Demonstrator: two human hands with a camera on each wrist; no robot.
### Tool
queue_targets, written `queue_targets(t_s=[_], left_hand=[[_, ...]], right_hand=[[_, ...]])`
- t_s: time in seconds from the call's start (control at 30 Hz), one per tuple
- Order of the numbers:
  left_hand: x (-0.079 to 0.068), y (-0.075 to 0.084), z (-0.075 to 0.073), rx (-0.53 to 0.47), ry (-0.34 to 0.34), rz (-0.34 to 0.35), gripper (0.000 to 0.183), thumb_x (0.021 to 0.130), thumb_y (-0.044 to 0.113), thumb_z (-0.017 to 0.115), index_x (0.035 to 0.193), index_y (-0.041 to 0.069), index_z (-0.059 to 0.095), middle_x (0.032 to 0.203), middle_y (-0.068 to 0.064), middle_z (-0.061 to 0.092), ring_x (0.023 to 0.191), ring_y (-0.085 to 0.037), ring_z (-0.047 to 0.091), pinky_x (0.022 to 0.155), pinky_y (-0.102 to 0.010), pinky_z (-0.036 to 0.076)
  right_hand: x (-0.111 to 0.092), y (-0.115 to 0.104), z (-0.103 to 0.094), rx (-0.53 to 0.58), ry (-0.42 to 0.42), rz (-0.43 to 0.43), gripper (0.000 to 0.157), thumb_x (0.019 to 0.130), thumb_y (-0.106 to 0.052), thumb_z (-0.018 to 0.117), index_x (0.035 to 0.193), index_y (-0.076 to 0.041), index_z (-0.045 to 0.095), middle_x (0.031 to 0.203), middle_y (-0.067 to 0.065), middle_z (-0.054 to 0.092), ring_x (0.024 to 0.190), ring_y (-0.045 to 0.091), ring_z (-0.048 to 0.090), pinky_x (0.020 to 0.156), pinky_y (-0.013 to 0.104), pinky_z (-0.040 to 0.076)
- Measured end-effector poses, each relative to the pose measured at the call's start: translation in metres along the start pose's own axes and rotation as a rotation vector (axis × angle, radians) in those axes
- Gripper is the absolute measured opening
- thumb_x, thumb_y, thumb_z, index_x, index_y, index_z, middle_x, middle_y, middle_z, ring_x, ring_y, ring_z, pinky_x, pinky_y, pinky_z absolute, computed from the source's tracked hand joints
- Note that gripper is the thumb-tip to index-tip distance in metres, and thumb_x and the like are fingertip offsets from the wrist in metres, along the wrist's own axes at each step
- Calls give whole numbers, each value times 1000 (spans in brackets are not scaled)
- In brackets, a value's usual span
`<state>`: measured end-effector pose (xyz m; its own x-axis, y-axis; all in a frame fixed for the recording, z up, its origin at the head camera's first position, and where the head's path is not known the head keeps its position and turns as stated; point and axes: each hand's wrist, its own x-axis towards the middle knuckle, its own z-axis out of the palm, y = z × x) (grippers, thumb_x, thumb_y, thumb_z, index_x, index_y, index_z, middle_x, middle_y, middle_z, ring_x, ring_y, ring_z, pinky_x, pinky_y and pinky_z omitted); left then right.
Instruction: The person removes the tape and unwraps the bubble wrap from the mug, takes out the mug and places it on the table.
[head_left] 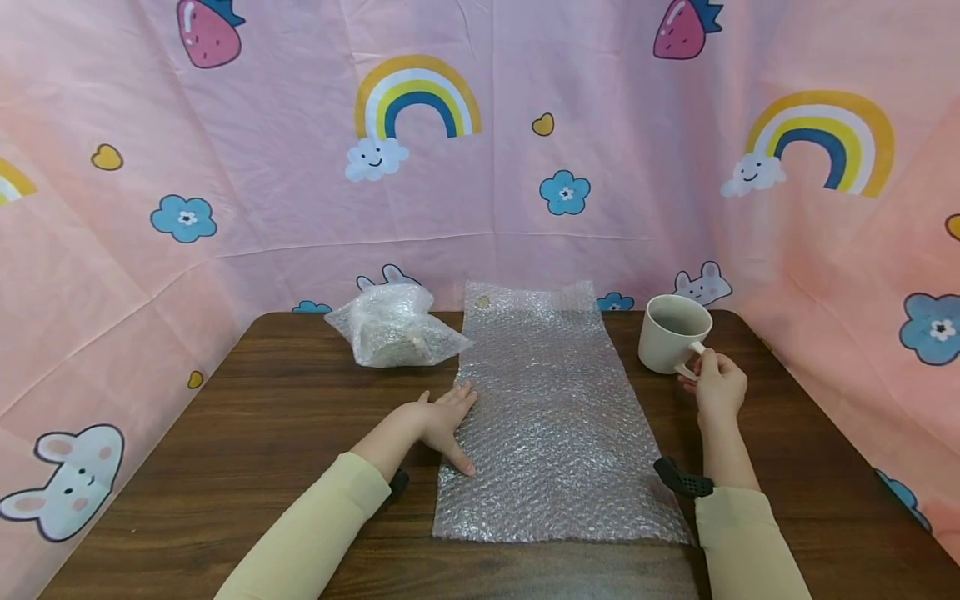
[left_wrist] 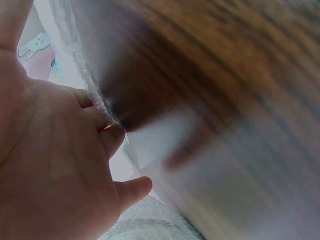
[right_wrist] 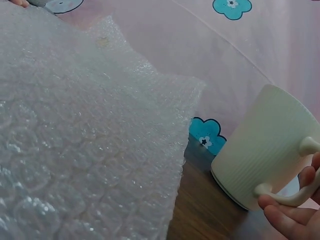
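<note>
A sheet of bubble wrap [head_left: 555, 433] lies lengthwise on the table, its far end reaching up against the backdrop. At its left edge rests my left hand [head_left: 446, 423], fingers spread and mostly straight. The left wrist view shows this hand's fingertips at the edge of the wrap. On the right, my right hand [head_left: 722, 387] grips the handle of a cream mug [head_left: 663, 343], which is beside the far right part of the sheet. In the right wrist view the ribbed mug [right_wrist: 265, 145] has fingers curled at its handle; whether its base touches the table is unclear.
A bundle wrapped in bubble wrap [head_left: 393, 333] sits at the table's back left; its contents are hard to make out. The dark wooden table [head_left: 285, 417] ends at a pink patterned cloth [head_left: 480, 192], which hangs behind and along both sides.
</note>
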<state>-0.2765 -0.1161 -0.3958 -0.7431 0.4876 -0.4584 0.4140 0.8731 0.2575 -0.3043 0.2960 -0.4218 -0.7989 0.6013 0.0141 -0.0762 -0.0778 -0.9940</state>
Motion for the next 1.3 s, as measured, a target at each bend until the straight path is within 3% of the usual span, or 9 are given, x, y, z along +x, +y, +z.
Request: queue_targets(t_s=[0.53, 0.77, 1.03, 1.17, 1.3], left_hand=[[0, 1, 1, 22, -14, -10, 119, 72, 57, 77, 154, 5, 8, 159, -12, -4, 145, -24, -3, 110, -59, 0], [1, 0, 1, 4, 10, -6, 122, 69, 58, 79, 154, 5, 10, 159, -12, -2, 145, -25, -1, 109, -61, 0], [1, -2, 1, 16, 20, -12, 122, 68, 59, 79, 154, 6, 10, 159, -11, -2, 145, -25, 0, 109, -61, -1], [0, 0, 0, 32, 31, 0, 123, 67, 61, 78, 153, 4, 12, 159, -13, 0, 145, -27, 2, 109, -61, 0], [1, 0, 0, 44, 53, 12, 121, 67, 61, 78, 153, 3, 15, 159, -13, 4, 144, -28, 6, 109, -61, 2]], right_hand=[[2, -3, -3, -35, -48, -3, 36, 99, -22, 50, 72, 1, 55, 67, 6, 52, 52, 15, 65, 48, 26, 53], [2, -8, -5, -86, -95, 66, 42, 100, -32, 50, 85, 8, 52, 84, 12, 49, 60, 15, 68, 53, 27, 54], [1, -12, -5, -362, -67, 0, 48, 98, -41, 45, 95, 4, 60, 92, 12, 57, 63, 10, 65, 56, 25, 55], [-1, -15, -6, -433, -59, -18, 50, 97, -41, 44, 102, 5, 62, 103, 17, 59, 62, 11, 64, 56, 24, 54], [-1, -20, -9, -554, -15, -37, 50, 95, -44, 45, 104, 0, 66, 88, 9, 64, 56, 12, 60, 54, 22, 48]])
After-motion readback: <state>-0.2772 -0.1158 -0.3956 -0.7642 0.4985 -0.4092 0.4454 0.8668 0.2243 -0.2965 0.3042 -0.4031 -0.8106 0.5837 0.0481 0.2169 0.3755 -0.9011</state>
